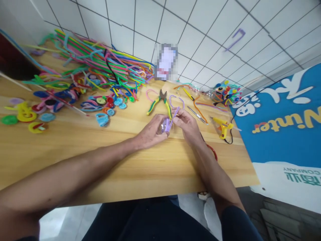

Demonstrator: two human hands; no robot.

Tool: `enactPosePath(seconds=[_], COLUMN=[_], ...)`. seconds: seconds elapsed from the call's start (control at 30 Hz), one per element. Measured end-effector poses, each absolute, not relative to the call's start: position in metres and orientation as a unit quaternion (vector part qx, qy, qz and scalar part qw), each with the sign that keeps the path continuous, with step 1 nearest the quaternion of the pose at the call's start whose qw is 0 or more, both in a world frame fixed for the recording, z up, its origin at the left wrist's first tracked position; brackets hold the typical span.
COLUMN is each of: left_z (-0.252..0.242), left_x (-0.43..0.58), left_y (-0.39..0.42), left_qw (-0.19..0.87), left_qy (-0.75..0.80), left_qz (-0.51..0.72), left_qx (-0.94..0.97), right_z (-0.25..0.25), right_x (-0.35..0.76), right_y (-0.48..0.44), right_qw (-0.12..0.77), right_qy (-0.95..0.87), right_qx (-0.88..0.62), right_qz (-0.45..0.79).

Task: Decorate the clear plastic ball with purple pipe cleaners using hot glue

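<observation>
Our left hand (150, 131) grips a clear plastic ball (163, 127), seemingly part-banded with purple fuzzy stem (171, 124) — beside this grip, our right hand (188, 126) pinches a loose length.

We look out from the person's head, forward and steeply down across the wooden surface (150, 174). Our view is near, taking in lap (145, 221), left hand (151, 132), right hand (188, 125) and tiled wall (120, 18) beyond.
</observation>
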State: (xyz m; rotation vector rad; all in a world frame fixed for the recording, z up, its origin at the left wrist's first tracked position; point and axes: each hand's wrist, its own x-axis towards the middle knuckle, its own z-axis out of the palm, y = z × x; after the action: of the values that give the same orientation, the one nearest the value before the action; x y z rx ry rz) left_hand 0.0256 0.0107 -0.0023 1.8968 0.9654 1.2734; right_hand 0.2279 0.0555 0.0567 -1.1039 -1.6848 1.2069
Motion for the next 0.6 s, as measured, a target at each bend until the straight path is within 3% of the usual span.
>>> enactPosePath(seconds=[0.6], left_z=[-0.006], left_x=[0.026], left_y=[0.012], left_qw=[0.332], left_qy=[0.347], left_qz=[0.489], left_qx=[0.728], right_z=[0.035], right_x=[0.218], right_y=[0.048], right_qw=[0.436], right_qy=[-0.583], right_qx=[-0.425], right_qz=[0.539])
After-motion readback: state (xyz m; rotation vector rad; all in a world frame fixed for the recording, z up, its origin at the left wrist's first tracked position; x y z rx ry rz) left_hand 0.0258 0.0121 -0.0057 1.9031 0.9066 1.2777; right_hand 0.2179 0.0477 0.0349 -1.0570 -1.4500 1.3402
